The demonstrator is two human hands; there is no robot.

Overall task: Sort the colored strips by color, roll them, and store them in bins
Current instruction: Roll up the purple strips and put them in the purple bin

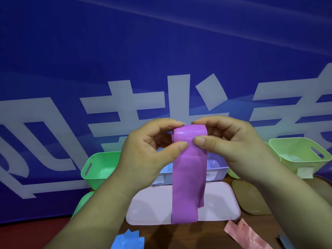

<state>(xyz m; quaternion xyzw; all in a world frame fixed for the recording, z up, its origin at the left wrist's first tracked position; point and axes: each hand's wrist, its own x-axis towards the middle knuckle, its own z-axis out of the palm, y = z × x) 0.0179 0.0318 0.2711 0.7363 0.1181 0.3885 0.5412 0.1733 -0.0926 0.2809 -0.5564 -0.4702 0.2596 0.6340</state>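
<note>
A purple strip [187,177] hangs in the air in front of me, its top end rolled into a small coil between my hands. My left hand [149,150] pinches the coil's left side with thumb and fingers. My right hand [228,142] pinches its right side, thumb on the front. The strip's loose tail drops over a pink lid [152,205]. Behind stand a green bin [100,168], a lavender bin [215,166] and a light green bin [301,155]. A blue strip [128,239] and a pink strip [246,234] lie on the wooden table near me.
A brown lid [249,196] lies right of the pink lid. A green lid [83,202] shows at the left behind my forearm. A blue banner [161,60] with large white characters rises right behind the bins.
</note>
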